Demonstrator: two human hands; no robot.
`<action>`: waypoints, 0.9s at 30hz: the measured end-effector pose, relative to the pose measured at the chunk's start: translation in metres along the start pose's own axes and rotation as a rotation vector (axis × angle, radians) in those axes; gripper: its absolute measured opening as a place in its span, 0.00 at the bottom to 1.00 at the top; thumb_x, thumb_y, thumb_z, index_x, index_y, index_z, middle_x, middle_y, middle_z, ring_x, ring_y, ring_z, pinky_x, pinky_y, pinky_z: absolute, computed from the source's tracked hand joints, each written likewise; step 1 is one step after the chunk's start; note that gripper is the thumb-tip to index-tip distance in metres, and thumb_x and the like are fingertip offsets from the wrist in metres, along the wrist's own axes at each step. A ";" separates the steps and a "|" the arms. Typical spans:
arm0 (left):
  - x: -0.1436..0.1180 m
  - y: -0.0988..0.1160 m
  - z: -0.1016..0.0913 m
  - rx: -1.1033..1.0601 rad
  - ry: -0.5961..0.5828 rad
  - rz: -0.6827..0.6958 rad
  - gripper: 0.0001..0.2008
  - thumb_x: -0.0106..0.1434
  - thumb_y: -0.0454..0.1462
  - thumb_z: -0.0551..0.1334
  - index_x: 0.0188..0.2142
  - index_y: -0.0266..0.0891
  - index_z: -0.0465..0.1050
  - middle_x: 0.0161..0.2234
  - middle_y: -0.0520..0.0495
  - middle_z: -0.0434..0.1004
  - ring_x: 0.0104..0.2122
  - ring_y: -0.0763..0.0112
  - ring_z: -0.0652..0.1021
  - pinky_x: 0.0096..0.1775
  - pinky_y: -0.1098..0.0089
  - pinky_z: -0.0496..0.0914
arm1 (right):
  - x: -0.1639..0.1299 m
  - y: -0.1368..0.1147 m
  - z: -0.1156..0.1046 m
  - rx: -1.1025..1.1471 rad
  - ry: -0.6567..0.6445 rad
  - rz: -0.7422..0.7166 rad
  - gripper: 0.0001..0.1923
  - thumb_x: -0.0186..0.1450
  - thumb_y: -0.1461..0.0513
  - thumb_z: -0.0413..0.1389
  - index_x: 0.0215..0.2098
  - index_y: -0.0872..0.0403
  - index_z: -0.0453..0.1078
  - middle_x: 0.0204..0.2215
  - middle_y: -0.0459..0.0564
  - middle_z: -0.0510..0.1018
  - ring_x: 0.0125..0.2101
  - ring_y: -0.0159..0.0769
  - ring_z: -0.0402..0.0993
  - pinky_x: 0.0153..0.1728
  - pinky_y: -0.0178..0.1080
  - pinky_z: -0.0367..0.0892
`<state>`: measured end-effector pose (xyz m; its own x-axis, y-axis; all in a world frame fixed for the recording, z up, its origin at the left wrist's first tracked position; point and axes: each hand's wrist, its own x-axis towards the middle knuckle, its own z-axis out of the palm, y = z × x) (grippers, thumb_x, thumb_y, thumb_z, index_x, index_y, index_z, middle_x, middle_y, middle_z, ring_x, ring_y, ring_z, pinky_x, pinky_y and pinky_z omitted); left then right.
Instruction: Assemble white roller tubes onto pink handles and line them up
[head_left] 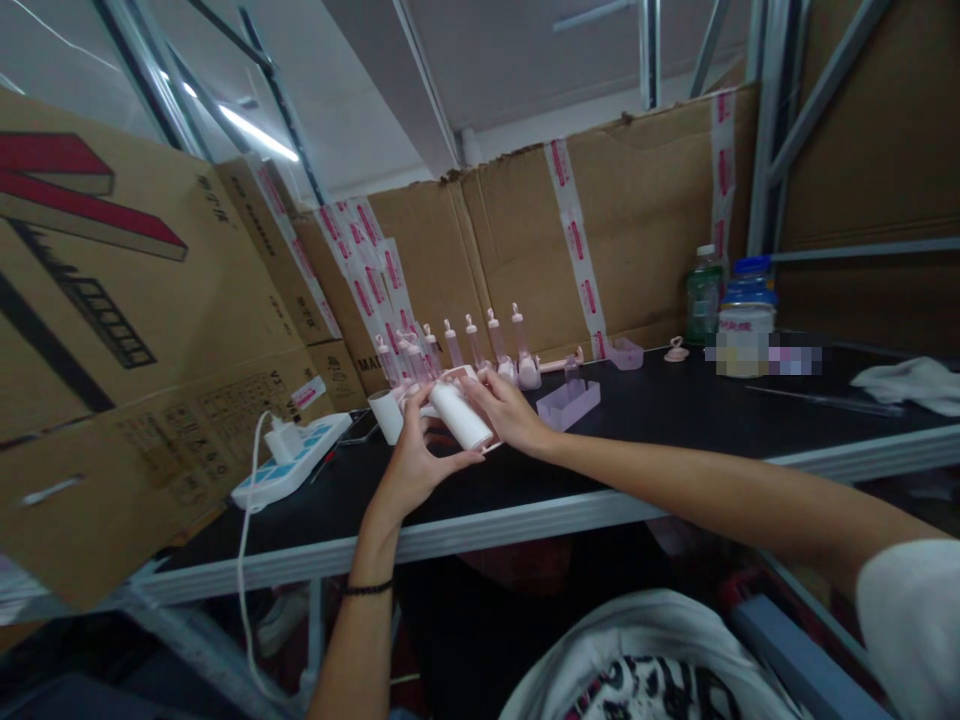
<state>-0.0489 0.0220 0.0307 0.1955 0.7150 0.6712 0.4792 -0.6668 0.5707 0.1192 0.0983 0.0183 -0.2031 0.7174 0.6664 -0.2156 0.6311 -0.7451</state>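
A white cylinder with a pinkish end is held at a tilt over the near part of the black table. My left hand curls around its left side and lower end, thumb beneath. From the right, my right hand closes on its upper end, where a pale pink part shows between the fingers. Just left of my hands is another white cylinder. Behind them stand several slim pink tubes with ring-shaped tops. Fingers hide part of what I hold.
A lilac tray lies right of my hands, with a smaller pink tray behind. A white power strip is on the left. A green bottle, a blue-lidded jar and a white cloth sit right. Cardboard walls the back.
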 end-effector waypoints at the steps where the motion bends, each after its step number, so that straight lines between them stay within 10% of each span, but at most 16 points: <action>1: 0.000 0.000 -0.001 0.003 -0.003 -0.001 0.53 0.46 0.44 0.80 0.66 0.49 0.53 0.63 0.39 0.62 0.49 0.59 0.77 0.43 0.64 0.77 | -0.002 -0.002 0.000 -0.003 -0.002 0.000 0.22 0.70 0.41 0.52 0.40 0.51 0.67 0.35 0.45 0.75 0.35 0.35 0.72 0.33 0.36 0.66; 12: 0.002 0.005 0.003 -0.307 0.055 -0.046 0.35 0.59 0.43 0.73 0.61 0.49 0.60 0.60 0.43 0.67 0.57 0.60 0.74 0.56 0.60 0.73 | -0.015 -0.020 0.007 -0.186 0.032 -0.084 0.18 0.73 0.45 0.50 0.42 0.50 0.64 0.37 0.46 0.76 0.37 0.37 0.75 0.39 0.39 0.66; 19: 0.001 0.015 0.006 -0.451 0.100 -0.168 0.34 0.59 0.42 0.72 0.60 0.50 0.58 0.54 0.44 0.71 0.45 0.63 0.79 0.41 0.66 0.79 | -0.011 -0.012 0.007 -0.183 0.052 -0.104 0.17 0.73 0.46 0.52 0.46 0.50 0.65 0.41 0.48 0.78 0.41 0.39 0.77 0.45 0.41 0.69; 27: 0.003 0.017 0.006 -0.384 0.158 -0.066 0.34 0.57 0.39 0.74 0.58 0.49 0.60 0.53 0.46 0.71 0.50 0.65 0.76 0.49 0.68 0.75 | -0.008 -0.004 0.007 -0.120 0.095 -0.096 0.20 0.72 0.46 0.52 0.52 0.50 0.65 0.46 0.50 0.78 0.46 0.40 0.77 0.51 0.43 0.68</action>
<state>-0.0346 0.0146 0.0396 0.0275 0.7378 0.6744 0.1263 -0.6719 0.7298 0.1153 0.0878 0.0159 -0.0943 0.6733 0.7334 -0.1126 0.7247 -0.6798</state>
